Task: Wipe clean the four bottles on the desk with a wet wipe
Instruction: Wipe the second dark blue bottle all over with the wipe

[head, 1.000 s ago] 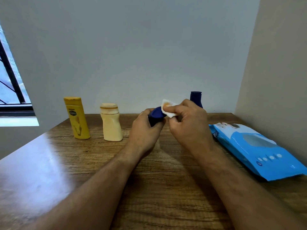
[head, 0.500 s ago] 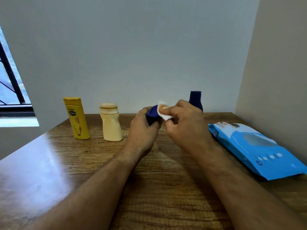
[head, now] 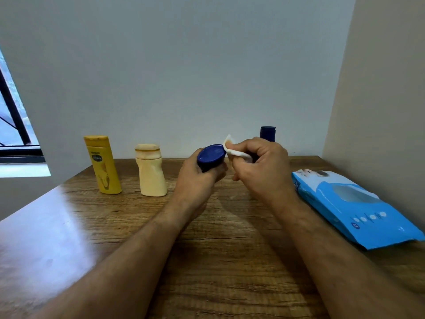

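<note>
My left hand [head: 197, 180] grips a dark blue bottle [head: 211, 156] above the desk, its round end tilted toward me; the rest of it is hidden in my fingers. My right hand [head: 262, 171] pinches a folded white wet wipe [head: 232, 148] just right of that bottle's end. A yellow bottle [head: 102, 164] and a cream bottle [head: 150, 171] stand upright at the back left. Behind my right hand stands a second dark blue bottle [head: 268, 132], only its cap showing.
A blue wet wipe pack [head: 354, 208] lies flat on the right of the wooden desk [head: 69, 226], close to the side wall. A window is at the far left beyond the desk.
The blue bottle has turned in my left hand, so its round end now faces me. My right hand with the wipe has shifted slightly right, off the bottle's end.
</note>
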